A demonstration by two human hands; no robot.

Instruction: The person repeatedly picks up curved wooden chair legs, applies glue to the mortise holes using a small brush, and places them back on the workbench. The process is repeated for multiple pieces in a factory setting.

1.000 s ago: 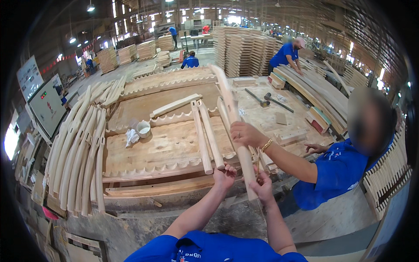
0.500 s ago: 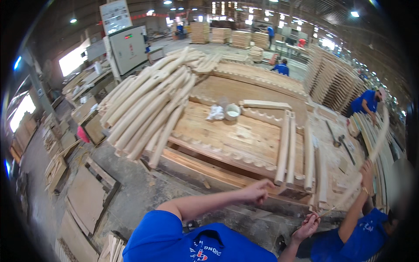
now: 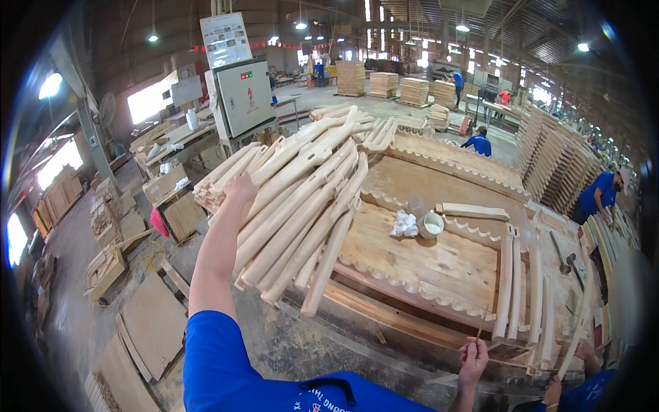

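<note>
Reaching with the left hand [image 3: 240, 189] into the left side of a pile of curved wooden pieces [image 3: 302, 202], heaped across the left end of the table [image 3: 439, 268], with near ends jutting past the edge. Cannot tell how far closed in the left grip, with fingers partly lost among the wood, nor whether around any single piece. Closed in the right grip around the lower end of a thin stick [image 3: 480, 331], out over the near edge in the right hand [image 3: 472, 360]. Seemingly at the step of picking out a piece; for a lift, probably calling for a firm hold and a careful easing free from close-packed neighbours, likely to snag or roll. Farther right on the table, past a crumpled white cloth [image 3: 405, 224] and a white cup [image 3: 422, 228], a pair of wooden pieces [image 3: 505, 281] side by side, then hammers [image 3: 564, 268]. At lower right, a co-worker's hand [image 3: 552, 393] at a long piece [image 3: 576, 335], narrowing the room there. Behind the pile, a grey cabinet [image 3: 244, 103].
</note>
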